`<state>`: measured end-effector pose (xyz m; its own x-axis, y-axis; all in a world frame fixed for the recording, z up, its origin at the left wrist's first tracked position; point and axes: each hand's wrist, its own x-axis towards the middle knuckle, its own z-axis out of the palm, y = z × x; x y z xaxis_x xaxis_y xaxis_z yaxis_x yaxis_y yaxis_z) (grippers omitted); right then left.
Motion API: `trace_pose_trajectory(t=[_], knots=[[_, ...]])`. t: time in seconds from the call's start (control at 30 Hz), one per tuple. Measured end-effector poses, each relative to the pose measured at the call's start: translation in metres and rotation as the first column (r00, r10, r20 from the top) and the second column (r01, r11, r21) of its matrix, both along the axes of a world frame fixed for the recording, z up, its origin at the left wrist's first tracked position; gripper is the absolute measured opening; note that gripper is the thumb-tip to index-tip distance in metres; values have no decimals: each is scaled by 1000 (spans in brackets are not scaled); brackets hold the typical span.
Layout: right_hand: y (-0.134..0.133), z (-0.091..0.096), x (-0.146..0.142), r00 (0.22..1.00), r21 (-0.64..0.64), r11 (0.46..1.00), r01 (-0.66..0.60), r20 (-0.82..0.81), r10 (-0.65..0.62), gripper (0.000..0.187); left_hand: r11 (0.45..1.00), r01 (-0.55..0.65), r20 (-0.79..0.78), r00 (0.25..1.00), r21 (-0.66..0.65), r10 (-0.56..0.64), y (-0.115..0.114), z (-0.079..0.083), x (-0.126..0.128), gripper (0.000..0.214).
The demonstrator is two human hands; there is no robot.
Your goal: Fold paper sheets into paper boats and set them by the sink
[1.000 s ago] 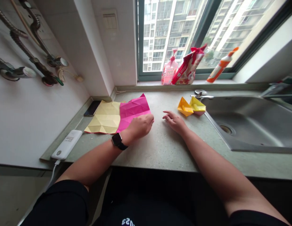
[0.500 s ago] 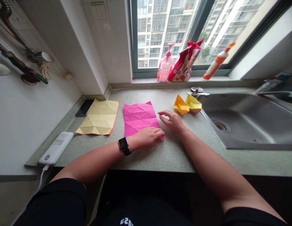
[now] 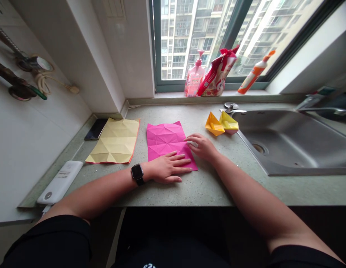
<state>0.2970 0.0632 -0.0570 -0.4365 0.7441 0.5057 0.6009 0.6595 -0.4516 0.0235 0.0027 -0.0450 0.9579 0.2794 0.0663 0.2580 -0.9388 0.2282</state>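
The pink sheet (image 3: pixel 161 138) lies creased on the counter (image 3: pixel 186 195), in front of the person. The left hand (image 3: pixel 167 168) is laid with fingers spread over the lower part of this sheet. The right hand (image 3: pixel 203 146) is at its right edge, the fingers bent; I cannot tell if they pinch the paper. To the left there is a cream sheet (image 3: pixel 117 141), also creased, just beside a dark phone (image 3: pixel 95 129). Two folded pieces, orange (image 3: pixel 213 125) and yellow (image 3: pixel 228 122), stand near the sink (image 3: pixel 292 149).

Kitchen, by the steel sink (image 3: pixel 295 145)
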Motion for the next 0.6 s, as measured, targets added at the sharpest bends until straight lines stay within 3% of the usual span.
trace_pose_trajectory(t=[0.13, 0.27, 0.43, 0.6], knots=[[-10, -2, -15, 992, -17, 993, -118, 47, 119, 23, 995, 101, 82, 992, -11, -100, 0, 2, 0, 63], [-7, -5, -31, 959, -126, 961, -244, 117, 259, 32, 986, 161, 163, 975, -42, -152, -1, 2, 2, 69], [26, -5, -52, 890, -233, 919, -318, 261, 374, 46, 981, 181, 143, 975, -71, -170, -1, -2, 3, 77], [62, -10, -100, 810, -238, 897, -371, 389, 438, 71, 984, 162, 133, 979, -75, -152, -1, -1, 3, 79]])
